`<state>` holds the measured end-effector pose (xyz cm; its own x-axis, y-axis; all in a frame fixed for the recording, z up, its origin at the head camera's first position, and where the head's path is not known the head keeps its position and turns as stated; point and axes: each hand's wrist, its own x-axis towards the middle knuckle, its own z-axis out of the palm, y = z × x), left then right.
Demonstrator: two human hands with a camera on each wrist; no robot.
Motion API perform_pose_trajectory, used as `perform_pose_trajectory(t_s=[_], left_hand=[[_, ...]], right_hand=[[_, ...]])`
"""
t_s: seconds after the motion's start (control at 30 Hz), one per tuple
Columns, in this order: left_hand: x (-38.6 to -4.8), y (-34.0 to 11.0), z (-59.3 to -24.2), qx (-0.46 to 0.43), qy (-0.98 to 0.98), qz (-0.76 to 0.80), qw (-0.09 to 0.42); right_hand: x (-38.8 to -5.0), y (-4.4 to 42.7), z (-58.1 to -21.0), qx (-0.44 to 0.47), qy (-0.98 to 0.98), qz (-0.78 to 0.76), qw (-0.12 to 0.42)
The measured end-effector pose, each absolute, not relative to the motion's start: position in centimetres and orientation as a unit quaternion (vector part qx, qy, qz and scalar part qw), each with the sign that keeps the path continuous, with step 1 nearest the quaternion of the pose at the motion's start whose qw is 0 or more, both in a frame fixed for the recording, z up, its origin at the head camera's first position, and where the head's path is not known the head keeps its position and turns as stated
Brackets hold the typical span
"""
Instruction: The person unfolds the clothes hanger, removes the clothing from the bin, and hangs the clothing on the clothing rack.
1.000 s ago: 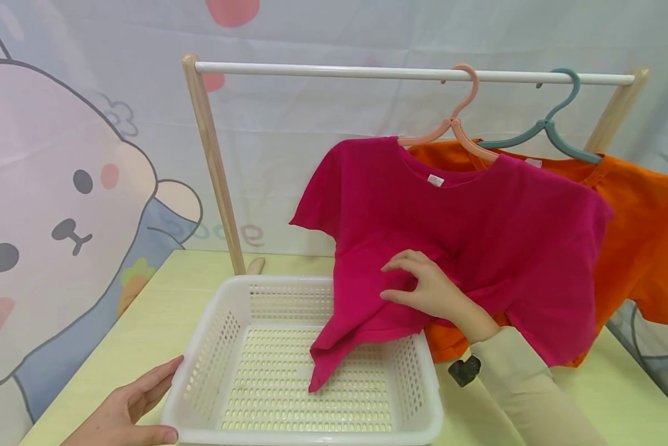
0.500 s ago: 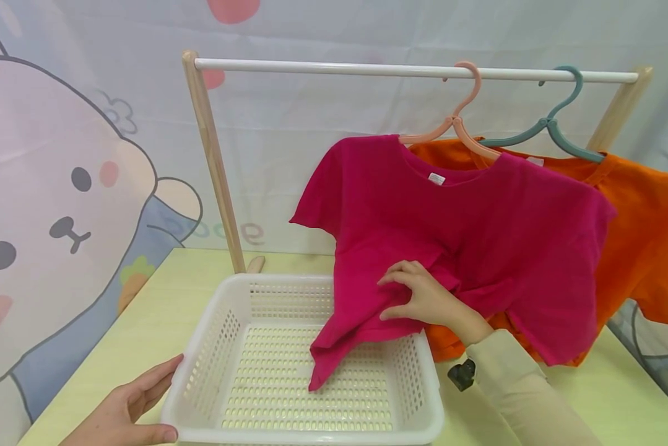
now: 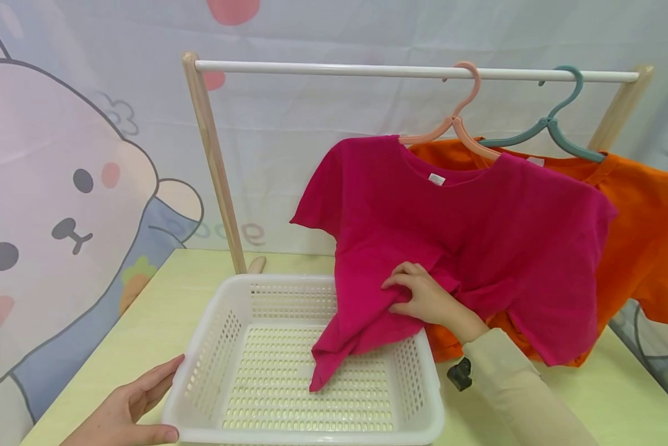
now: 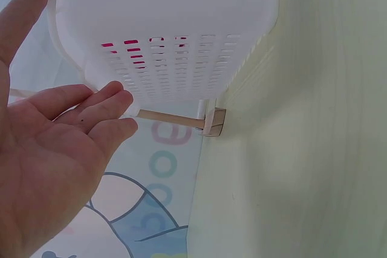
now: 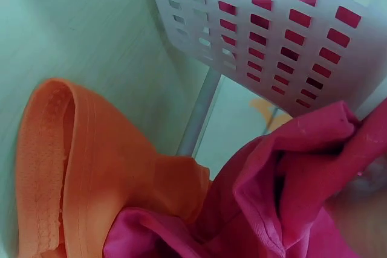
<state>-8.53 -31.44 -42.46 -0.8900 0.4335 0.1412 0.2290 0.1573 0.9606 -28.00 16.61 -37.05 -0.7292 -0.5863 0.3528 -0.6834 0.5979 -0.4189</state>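
A magenta T-shirt (image 3: 378, 210) hangs from a pink hanger (image 3: 460, 130), its lower left corner drooping into the white plastic basket (image 3: 306, 437). At its lower front, my right hand (image 3: 423, 297) grips a fold of the cloth between curled fingers and thumb. Bunched cloth hides most of that hand in the right wrist view. On the basket's left side, my left hand (image 3: 124, 406) touches the rim and outer wall with extended fingers; its palm (image 4: 54, 155) shows in the left wrist view.
An orange T-shirt (image 3: 646, 229) hangs behind on a teal hanger (image 3: 551, 124). Both hangers hook over a white rail (image 3: 322, 68) with wooden legs (image 3: 213, 161). Everything stands on a pale yellow table (image 3: 127, 334) before a printed cloth backdrop (image 3: 289, 173).
My right hand has lowered slightly, and its thumb and fingers have closed together on the magenta cloth, creasing it. The left hand and the basket stay put.
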Motion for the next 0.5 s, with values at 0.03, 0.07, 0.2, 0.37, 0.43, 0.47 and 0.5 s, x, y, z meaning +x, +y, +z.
perform_pose_trajectory(t_s=[0.03,0.07,0.2,0.37,0.43,0.47,0.5], left_hand=[[-8.5,-31.4,-42.5,0.219,0.756,0.611,0.084],[-8.5,-31.5,-42.5,0.218,0.755,0.612,0.085],[-8.5,-31.5,-42.6,0.218,0.759,0.608,0.082],[-8.5,-31.5,-42.6,0.220,0.762,0.604,0.078],[-8.5,-31.5,-42.6,0.223,0.762,0.603,0.076],[-8.5,-31.5,-42.5,0.224,0.762,0.602,0.076],[-8.5,-31.5,-42.5,0.225,0.762,0.603,0.076]], right_hand=[[-28.1,16.6,-37.1,0.356,-0.890,0.270,0.092],[-28.1,16.7,-37.1,0.355,-0.891,0.268,0.094],[-28.4,16.7,-36.9,0.353,-0.891,0.265,0.105],[-29.1,16.8,-36.3,0.353,-0.887,0.269,0.124],[-29.4,16.9,-36.0,0.345,-0.887,0.276,0.134],[-29.6,17.0,-35.9,0.340,-0.886,0.281,0.141],[-29.8,17.0,-35.7,0.332,-0.887,0.287,0.146]])
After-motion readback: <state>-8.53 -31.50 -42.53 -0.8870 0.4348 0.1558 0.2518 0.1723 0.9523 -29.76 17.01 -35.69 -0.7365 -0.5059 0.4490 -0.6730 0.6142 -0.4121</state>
